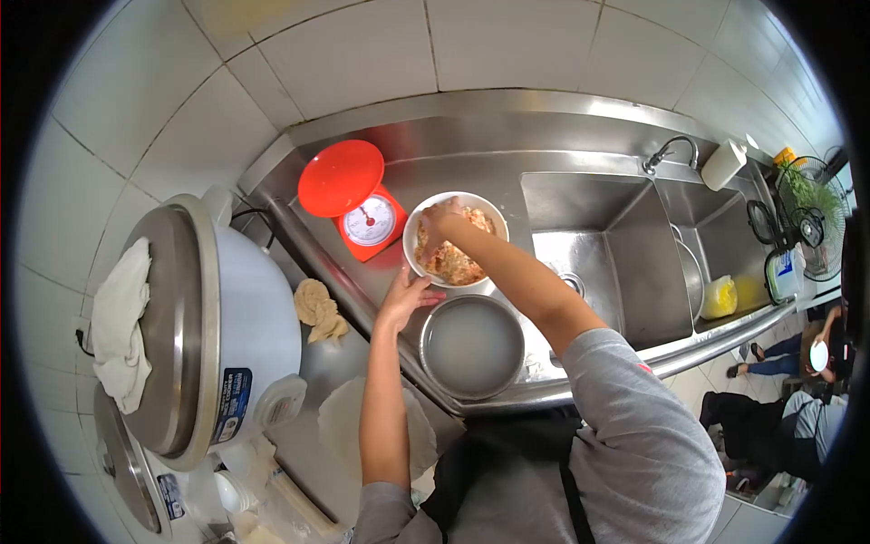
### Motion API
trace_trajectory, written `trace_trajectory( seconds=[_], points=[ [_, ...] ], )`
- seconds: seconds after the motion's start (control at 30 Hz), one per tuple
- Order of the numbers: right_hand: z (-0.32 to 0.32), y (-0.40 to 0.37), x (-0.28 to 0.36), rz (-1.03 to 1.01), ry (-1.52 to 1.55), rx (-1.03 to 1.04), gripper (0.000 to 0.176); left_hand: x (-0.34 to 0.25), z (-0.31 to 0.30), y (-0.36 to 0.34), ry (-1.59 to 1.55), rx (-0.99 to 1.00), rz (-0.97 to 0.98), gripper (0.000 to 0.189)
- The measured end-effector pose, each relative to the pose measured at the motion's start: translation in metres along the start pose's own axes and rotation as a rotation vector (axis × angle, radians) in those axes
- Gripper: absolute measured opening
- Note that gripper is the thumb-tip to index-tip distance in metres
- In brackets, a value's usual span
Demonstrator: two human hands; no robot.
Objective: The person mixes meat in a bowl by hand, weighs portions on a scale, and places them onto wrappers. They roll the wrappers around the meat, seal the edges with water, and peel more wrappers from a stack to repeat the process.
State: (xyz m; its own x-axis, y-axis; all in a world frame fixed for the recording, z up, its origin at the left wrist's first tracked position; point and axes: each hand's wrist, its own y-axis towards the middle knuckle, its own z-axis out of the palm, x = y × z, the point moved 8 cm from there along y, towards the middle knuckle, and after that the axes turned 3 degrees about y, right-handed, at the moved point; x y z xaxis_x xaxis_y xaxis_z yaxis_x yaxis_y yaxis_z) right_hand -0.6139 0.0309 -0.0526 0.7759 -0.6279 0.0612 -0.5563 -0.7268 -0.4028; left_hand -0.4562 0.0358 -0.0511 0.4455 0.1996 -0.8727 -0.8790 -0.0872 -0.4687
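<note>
A white bowl point(498, 218) stands on the steel counter, holding a pinkish-orange minced mixture point(458, 263) that looks like seasoned ground meat. My right hand point(441, 224) reaches down into the bowl, its fingers partly sunk in the mixture, so their grip is hidden. Against the bowl's near left side, my left hand point(406, 297) holds the outer wall with thumb and fingers spread around it. Just below the bowl sits a round metal pan point(473, 349) of cloudy liquid. Left of the bowl is a red kitchen scale point(369, 220) with a round red tray.
A double steel sink point(571, 218) with a faucet point(671, 154) lies to the right. At left stands a large rice cooker point(254, 317) with a white cloth point(122, 317) on its lid. A tan cloth point(317, 311) lies beside it. Other people point(779, 422) are at far right.
</note>
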Motion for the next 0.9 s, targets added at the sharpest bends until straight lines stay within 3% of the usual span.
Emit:
trace_trajectory(
  seconds=[0.33,0.47,0.5,0.53,0.6,0.73,0.9],
  points=[
    [-0.008,-0.029,0.024,-0.175,0.002,0.143,0.101,-0.008,-0.003,0.000,-0.093,-0.066,0.104,0.049],
    [0.001,-0.037,0.034,-0.089,-0.218,0.033,0.083,-0.009,-0.003,-0.001,-0.114,-0.087,0.092,0.051],
    [0.002,-0.041,0.036,-0.090,-0.221,0.057,0.068,-0.009,-0.004,-0.001,-0.119,-0.094,0.091,0.051],
    [0.006,-0.044,0.038,-0.097,-0.223,0.059,0.068,-0.010,-0.003,-0.001,-0.110,-0.097,0.102,0.052],
    [-0.004,-0.053,0.047,-0.151,-0.234,-0.145,0.058,-0.011,-0.004,-0.001,-0.101,-0.106,0.113,0.053],
    [0.000,-0.058,0.046,-0.188,-0.216,-0.175,0.054,-0.010,-0.004,-0.001,-0.094,-0.117,0.120,0.053],
    [0.005,-0.055,0.045,-0.346,-0.122,-0.038,0.067,-0.008,-0.005,-0.002,-0.079,-0.136,0.075,0.053]
  ],
)
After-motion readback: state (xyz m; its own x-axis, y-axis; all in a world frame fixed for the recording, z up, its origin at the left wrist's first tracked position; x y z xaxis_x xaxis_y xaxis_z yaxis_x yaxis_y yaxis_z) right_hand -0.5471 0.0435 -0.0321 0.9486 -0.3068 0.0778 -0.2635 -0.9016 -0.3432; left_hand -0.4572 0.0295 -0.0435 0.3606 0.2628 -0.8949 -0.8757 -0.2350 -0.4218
